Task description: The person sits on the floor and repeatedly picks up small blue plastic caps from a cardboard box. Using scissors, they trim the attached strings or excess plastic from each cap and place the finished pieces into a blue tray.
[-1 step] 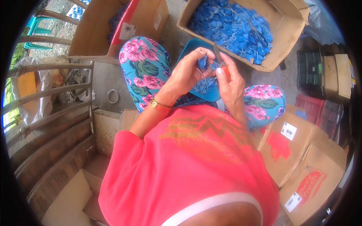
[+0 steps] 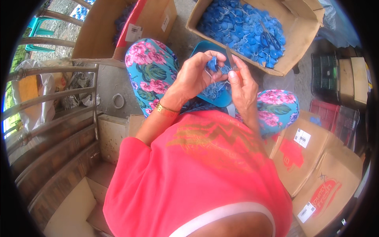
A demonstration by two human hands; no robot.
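My left hand (image 2: 192,77) pinches a small blue piece (image 2: 212,64) with a pale string hanging from it. My right hand (image 2: 244,89) is closed around a knife (image 2: 229,57), its grey blade pointing away from me and a bit of the orange-red handle showing between the fingers. The hands are close together, the blade just right of the blue piece. Below them, between my knees, is a teal basin (image 2: 224,102) holding a tangle of blue and white strands (image 2: 214,90). My fingers partly hide the basin.
Ahead to the right, an open cardboard box (image 2: 294,63) holds many blue pieces with strings, and scissors (image 2: 269,40) lie on them. Another box (image 2: 158,23) stands ahead left. A wooden railing (image 2: 55,71) runs along my left; closed cartons (image 2: 304,158) and crates (image 2: 325,75) are on the right.
My right hand and the knife have shifted slightly right, a little farther from the left hand. The blue piece has turned a bit in my left fingers.
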